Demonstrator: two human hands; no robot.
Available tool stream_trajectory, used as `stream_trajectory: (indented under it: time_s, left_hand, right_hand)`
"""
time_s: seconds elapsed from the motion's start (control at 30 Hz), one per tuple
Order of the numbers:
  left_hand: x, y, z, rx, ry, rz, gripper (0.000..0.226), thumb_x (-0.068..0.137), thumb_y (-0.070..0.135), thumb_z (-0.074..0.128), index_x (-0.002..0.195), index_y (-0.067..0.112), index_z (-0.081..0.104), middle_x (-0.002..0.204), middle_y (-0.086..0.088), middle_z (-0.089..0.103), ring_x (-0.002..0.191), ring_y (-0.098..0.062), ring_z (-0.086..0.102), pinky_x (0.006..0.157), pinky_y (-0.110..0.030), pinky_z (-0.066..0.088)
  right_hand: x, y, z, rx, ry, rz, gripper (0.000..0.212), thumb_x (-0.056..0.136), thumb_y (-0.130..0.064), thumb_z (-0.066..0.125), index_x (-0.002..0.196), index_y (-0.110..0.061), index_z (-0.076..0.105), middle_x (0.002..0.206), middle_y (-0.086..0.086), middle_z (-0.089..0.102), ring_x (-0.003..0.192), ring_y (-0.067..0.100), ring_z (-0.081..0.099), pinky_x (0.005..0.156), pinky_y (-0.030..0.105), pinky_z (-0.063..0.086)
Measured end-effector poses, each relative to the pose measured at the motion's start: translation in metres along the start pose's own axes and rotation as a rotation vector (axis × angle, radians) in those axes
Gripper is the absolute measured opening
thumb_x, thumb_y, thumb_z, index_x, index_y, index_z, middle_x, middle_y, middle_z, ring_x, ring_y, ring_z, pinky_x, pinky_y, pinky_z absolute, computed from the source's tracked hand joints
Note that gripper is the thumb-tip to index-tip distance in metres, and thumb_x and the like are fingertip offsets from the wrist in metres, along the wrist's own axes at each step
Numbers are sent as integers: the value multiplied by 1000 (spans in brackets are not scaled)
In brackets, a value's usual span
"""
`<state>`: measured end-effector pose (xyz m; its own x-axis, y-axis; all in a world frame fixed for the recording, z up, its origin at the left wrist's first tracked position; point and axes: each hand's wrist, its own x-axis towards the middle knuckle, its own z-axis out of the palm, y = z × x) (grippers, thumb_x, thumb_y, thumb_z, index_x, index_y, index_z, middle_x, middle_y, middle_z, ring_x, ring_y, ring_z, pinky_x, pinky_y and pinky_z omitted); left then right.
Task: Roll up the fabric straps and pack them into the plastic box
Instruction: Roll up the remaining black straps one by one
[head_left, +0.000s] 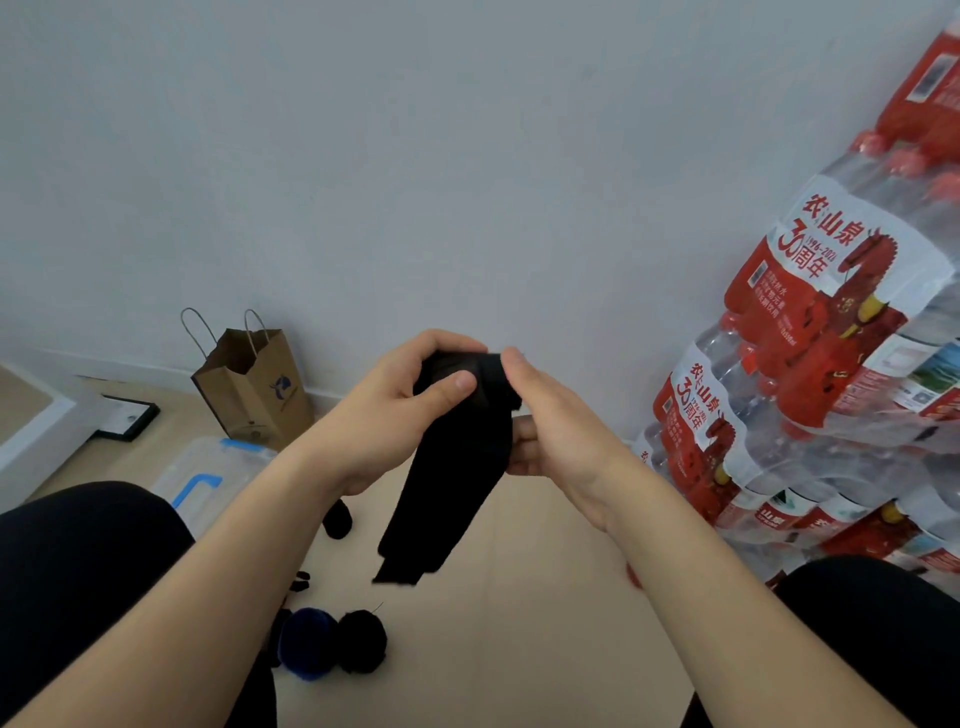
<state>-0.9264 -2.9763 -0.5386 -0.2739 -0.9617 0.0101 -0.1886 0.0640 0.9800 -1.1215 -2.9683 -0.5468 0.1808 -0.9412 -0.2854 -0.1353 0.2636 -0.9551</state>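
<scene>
gripping black strap, left hand fingers curled round, right hand pinching, packs reading 农夫山泉 30周年

Soft, even daylight, faint shadows (wide-angle bending at edges), slight blur.

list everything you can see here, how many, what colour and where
fabric strap: one, black, held up by both hands, top end rolled, tail hanging
rolled straps: three clear, two black and one dark blue, on the floor below the hands
plastic box: one, clear with blue handle, floor at left
paper bag: one, brown, against the wall
flat frame: one, black, floor left of the bag
water bottle packs: several, red and white wrap, stacked at right
legs: two, black trousers, lower corners
left hand: fingers curled round the rolled end
right hand: pinches the strap beside the roll
</scene>
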Motion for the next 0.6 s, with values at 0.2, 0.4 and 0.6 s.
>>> stream_trajectory:
  time_s: [0.2,0.4,0.6]
  left_hand:
    - [-1,-2,11,-145,-4,-22,25,105,14,58,127,22,68,115,-6,75,106,-24,72,102,-50,56]
    - [-1,-2,22,-237,92,-74,47,91,23,58,137,23,64,130,-9,73,126,-31,69,116,-58,48]
    - [-6,-1,24,-138,48,-58,40,92,31,57,130,27,67,124,-7,74,117,-25,71,107,-51,54]
  right_hand:
    - [1,4,6,-117,99,-149,41,114,-58,30,128,-29,55,122,-3,70,114,14,69,94,38,59]
    - [-2,9,16,-47,1,-218,49,109,-66,17,153,-48,27,142,-16,53,129,-5,55,100,20,46]
    - [-5,14,14,-97,-29,-179,35,110,-66,24,136,-42,28,120,-9,61,104,-4,63,89,24,52]
